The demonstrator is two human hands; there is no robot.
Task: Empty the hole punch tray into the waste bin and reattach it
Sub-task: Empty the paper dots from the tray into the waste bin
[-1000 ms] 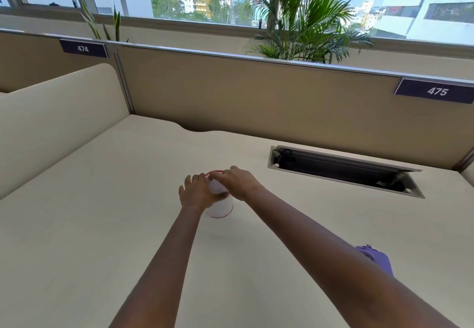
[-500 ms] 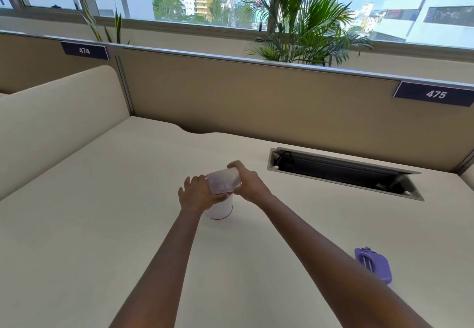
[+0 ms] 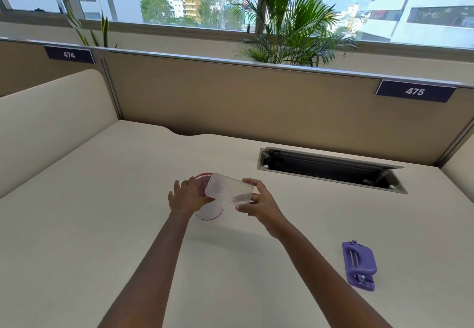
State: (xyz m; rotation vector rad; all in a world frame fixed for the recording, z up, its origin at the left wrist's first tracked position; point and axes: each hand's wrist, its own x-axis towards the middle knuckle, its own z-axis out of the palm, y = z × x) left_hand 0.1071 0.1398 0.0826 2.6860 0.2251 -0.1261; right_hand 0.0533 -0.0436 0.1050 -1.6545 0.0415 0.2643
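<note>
A clear plastic hole punch tray is held in my right hand, lying almost level with its left end over the mouth of a small white cup-like waste bin with a red rim. A dark patch of paper bits shows at the tray's right end. My left hand wraps the left side of the bin, which stands on the desk. The purple hole punch lies upside down on the desk at the lower right, apart from both hands.
The beige desk is fenced by partition panels at the back and left. A recessed cable tray opening with cables sits at the back right. Plants and windows are beyond the back partition.
My right hand has drawn the tray to the right and rotated it, so more of it shows outside the bin. The left hand stays on the bin. The camera view has dipped slightly.
</note>
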